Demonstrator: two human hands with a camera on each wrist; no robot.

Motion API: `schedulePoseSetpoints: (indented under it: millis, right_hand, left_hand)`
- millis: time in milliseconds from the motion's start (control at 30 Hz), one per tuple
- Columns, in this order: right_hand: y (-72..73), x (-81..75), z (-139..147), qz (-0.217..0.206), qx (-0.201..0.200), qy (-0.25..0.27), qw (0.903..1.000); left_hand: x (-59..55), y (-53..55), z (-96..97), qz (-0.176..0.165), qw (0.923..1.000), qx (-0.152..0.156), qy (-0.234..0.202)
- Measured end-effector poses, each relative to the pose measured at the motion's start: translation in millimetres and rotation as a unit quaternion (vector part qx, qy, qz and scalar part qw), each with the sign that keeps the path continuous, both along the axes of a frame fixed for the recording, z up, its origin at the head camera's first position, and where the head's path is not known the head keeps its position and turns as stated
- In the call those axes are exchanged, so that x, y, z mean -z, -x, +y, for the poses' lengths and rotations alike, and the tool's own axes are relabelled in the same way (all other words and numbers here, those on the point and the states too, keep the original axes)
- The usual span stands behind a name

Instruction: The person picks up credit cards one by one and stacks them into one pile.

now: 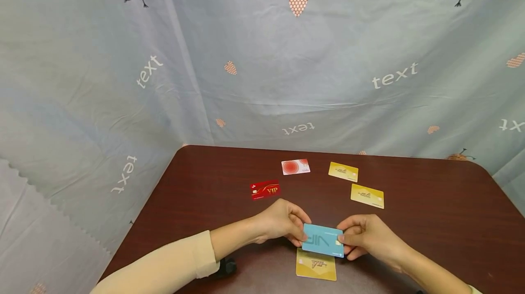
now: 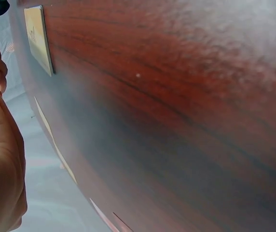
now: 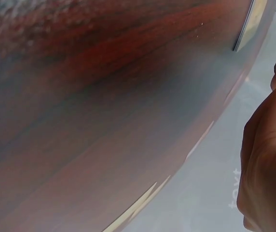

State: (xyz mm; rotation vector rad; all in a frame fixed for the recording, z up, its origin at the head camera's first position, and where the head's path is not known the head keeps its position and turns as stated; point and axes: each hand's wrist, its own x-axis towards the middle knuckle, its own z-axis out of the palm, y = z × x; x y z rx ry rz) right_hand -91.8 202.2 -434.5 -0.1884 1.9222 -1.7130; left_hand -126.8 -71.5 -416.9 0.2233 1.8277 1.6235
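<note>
A light-blue plastic card (image 1: 321, 240) with large lettering and a chip is held between both hands, raised off the table. My left hand (image 1: 280, 222) pinches its left edge between thumb and fingers. On the opposite edge my right hand (image 1: 367, 238) pinches it the same way, thumb on top. Just below the blue card in the head view lies a gold card (image 1: 316, 266), its far edge hidden; the left wrist view shows a gold card (image 2: 39, 38) with a thick edge. Both wrist views catch the hands only at the frame's side.
Farther back on the dark brown table (image 1: 221, 166) lie a red VIP card (image 1: 265, 190), a white card with red circles (image 1: 295, 167) and two gold cards, one farther (image 1: 343, 172) and one nearer (image 1: 367, 195). A patterned grey-blue cloth (image 1: 262, 34) hangs behind the table.
</note>
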Motion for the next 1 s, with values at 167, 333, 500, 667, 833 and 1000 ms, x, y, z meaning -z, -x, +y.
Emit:
schedulePoseSetpoints:
  millis: [167,333,500,667,833,1000]
  right_hand:
    - [-0.4,-0.9,-3.6,0.005,-0.005,0.0,1.0]
    - [-2.3,0.8,-7.0,0.003,-0.007,-0.005,1.0]
    - [-4.4,4.6,-10.0,0.001,-0.012,-0.006,0.9999]
    - [-5.3,6.9,-13.2,0.004,-0.014,-0.012,0.9998]
    - [-6.7,9.5,-15.7,0.016,-0.022,-0.032,0.9991]
    - [-9.1,12.5,-18.6,0.035,-0.035,-0.051,0.9975]
  left_hand:
    - [0.1,-3.8,-4.1,-0.004,1.0,-0.001,0.003]
    - [2.4,-8.5,-6.2,-0.007,1.0,-0.003,0.0]
    - [5.4,-13.2,-7.0,-0.006,0.9999,-0.009,0.005]
    - [6.6,-17.3,-6.6,-0.005,0.9997,-0.02,0.011]
    - [9.9,-21.8,-6.8,-0.004,0.9998,-0.017,0.013]
    - [15.8,-25.4,-7.8,0.0,0.9999,-0.008,0.008]
